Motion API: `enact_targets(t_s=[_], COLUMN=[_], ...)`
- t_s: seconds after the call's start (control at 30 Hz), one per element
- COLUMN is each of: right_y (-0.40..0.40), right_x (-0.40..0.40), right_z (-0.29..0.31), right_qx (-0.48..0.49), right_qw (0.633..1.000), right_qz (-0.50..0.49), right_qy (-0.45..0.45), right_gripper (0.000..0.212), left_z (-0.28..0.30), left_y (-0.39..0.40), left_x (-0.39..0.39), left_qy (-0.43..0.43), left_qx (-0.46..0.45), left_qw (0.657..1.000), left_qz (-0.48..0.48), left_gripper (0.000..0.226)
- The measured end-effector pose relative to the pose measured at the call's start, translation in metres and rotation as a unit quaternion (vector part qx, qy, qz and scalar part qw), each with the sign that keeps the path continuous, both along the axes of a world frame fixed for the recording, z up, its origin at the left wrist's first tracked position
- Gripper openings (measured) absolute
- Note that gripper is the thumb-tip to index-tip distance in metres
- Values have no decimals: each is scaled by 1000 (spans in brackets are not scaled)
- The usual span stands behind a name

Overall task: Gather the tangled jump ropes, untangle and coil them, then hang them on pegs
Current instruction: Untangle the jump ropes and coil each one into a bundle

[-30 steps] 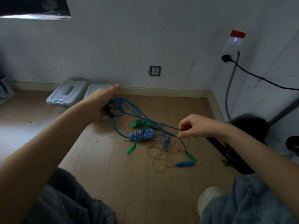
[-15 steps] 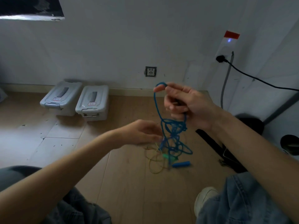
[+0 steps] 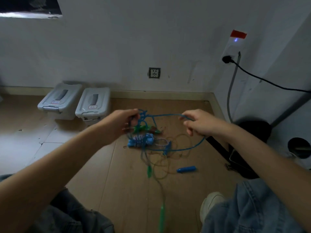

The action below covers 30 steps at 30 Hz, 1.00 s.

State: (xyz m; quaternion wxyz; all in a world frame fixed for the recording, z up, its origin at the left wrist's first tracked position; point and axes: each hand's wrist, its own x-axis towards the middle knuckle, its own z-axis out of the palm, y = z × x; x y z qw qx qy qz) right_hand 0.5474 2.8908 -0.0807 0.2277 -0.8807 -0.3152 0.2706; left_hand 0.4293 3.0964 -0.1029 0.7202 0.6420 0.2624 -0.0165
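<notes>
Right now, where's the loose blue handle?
In the head view, the blue handle lies on the wood floor, right of the rope pile, near the white shoe.

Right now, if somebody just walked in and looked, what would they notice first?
Probably the blue rope stretched between the two hands in the middle: the left hand grips a knotted bunch of it and the right hand pinches the other end of the loop. Under them, a jumble of ropes with blue and green handles lies on the wooden floor. Two grey lidded boxes sit by the wall at left.
</notes>
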Motion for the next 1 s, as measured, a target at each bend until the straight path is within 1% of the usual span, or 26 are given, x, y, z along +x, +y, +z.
enact_targets(t_s=[0.03, 0.1, 0.17, 0.23, 0.27, 0.3, 0.33, 0.4, 0.43, 0.47, 0.5, 0.53, 0.57, 0.6, 0.63, 0.67, 0.7, 0.73, 0.77, 0.8, 0.83, 0.87, 0.9, 0.93, 0.97, 1.0], right_y=[1, 3, 4, 5, 6, 8, 11, 18, 21, 23, 25, 26, 27, 26, 25, 23, 21, 21, 21, 20, 18, 15, 11, 7, 5, 5], right_x=[1, 0, -2, -6, -9, -13, -17, -25, -30, -33, -34, -32, -27, -22, -15, -10, -7, -6, -5, -4, -3, 0, 5, 8, 10, 8], right_z=[-5, -7, -7, -10, -10, -8, -3, 3, 3, 2, 0, 0, 0, 3, 6, 8, 9, 7, 5, 5, 6, 9, 12, 13, 13, 9], right_qx=[-12, 5, 13, -19, -24, 11, 77, 210, 244, 259, 273, 299, 334, 377, 421, 452, 461, 459, 451, 431, 404, 367, 308, 223, 126, 39], right_qw=[999, 996, 995, 989, 985, 985, 987, 975, 961, 950, 942, 931, 915, 886, 847, 819, 808, 810, 816, 826, 846, 880, 928, 972, 990, 984], right_qz=[5, 9, 22, 43, 47, 49, 50, 67, 82, 92, 86, 56, 1, -67, -125, -158, -173, -171, -161, -150, -135, -114, -79, -33, 18, 64], right_qy=[-49, -85, -96, -140, -163, -167, -133, 21, 97, 150, 177, 201, 228, 263, 299, 317, 322, 322, 325, 330, 321, 280, 192, 67, -63, -164], right_gripper=[30, 40, 55, 71, 77, 79, 78, 62, 50, 38, 26, 19, 18, 21, 23, 24, 24, 25, 24, 23, 22, 20, 17, 12, 10, 14], left_z=[8, 22, 36, 44, 47, 48, 48, 49, 49, 49, 49, 49, 48, 47, 45, 40, 34, 27, 21, 16, 13, 13, 14, 15, 16, 16], left_y=[4, 6, 5, 2, 0, -1, -2, -5, -6, -6, -5, -2, 3, 8, 12, 15, 16, 17, 18, 21, 26, 32, 39, 43, 46, 45], left_x=[-1, -5, -7, -10, -12, -13, -13, -14, -14, -14, -13, -14, -15, -17, -18, -18, -17, -14, -12, -10, -10, -10, -12, -14, -16, -17], left_qy=[-26, -73, -105, -120, -119, -119, -119, -120, -120, -121, -122, -118, -110, -92, -68, -41, -12, 12, 31, 37, 42, 47, 51, 59, 75, 87], left_qx=[-23, -59, -33, 4, 8, 1, -13, -39, -49, -60, -72, -78, -70, -37, 27, 121, 231, 348, 439, 481, 485, 477, 483, 511, 544, 555], left_qw=[999, 995, 992, 987, 984, 981, 976, 965, 960, 957, 955, 955, 955, 957, 960, 958, 945, 916, 881, 864, 867, 874, 873, 857, 835, 826], left_qz=[-7, -23, -57, -107, -131, -154, -181, -230, -248, -256, -259, -262, -266, -272, -269, -257, -231, -200, -173, -142, -108, -77, -49, -31, -26, -37], left_gripper=[31, 31, 32, 28, 27, 28, 28, 28, 28, 29, 32, 35, 37, 34, 26, 15, 11, 15, 19, 19, 15, 13, 12, 13, 14, 17])
